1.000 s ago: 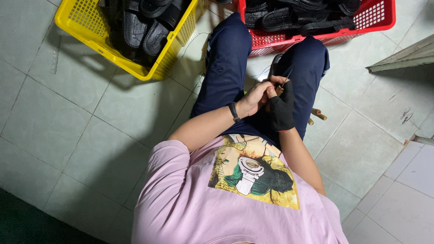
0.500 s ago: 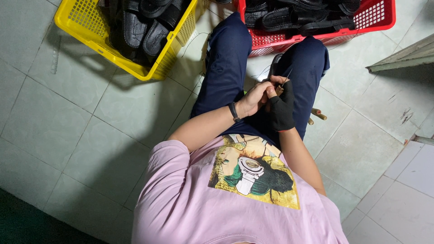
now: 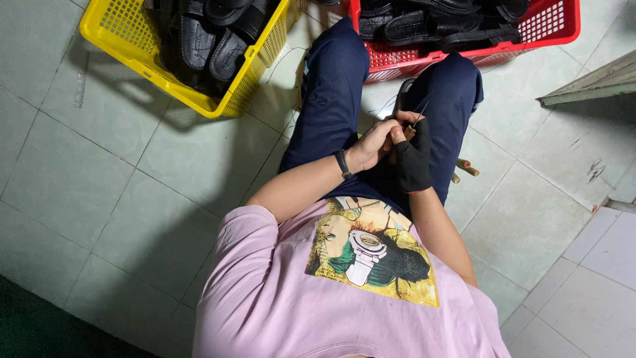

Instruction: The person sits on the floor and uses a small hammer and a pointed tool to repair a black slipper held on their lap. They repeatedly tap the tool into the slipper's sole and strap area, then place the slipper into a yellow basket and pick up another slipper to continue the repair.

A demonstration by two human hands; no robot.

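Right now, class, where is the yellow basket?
In the head view the yellow basket sits on the tiled floor at upper left, beside the person's left knee, holding black sandals; the red basket lies right.

Both hands [image 3: 394, 142] sit pressed together between the knees [image 3: 397, 79], hemmed in on either side; ahead, the yellow basket [image 3: 262, 66] and red basket [image 3: 550, 26] block the floor; open tiled floor [image 3: 93, 179] lies left.
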